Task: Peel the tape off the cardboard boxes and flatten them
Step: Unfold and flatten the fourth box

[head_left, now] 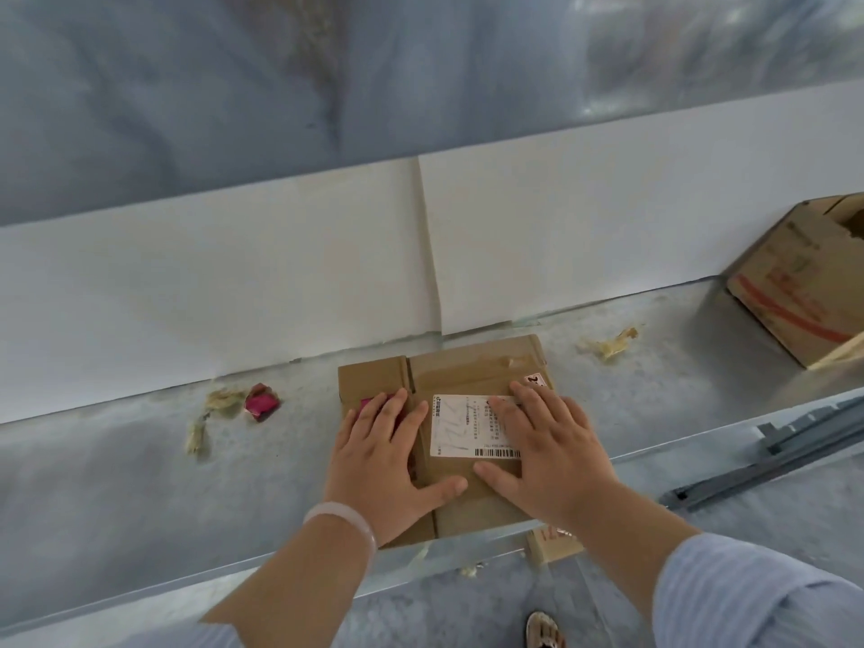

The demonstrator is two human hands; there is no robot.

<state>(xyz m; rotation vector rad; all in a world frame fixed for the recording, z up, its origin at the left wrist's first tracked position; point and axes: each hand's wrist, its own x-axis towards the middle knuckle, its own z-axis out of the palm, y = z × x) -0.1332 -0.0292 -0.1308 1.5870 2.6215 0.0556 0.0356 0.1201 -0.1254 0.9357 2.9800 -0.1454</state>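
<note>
The left hand (378,460) and the right hand (554,453) lie palm-down side by side, fingers straight and slightly spread, pointing away from the body. Their thumbs angle inward, tips near each other but apart. Both forearms reach forward, wrists straight.

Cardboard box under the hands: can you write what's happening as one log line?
step: flattening | left hand: open, pressing cardboard box | right hand: open, on label | tape scraps: on table
</note>
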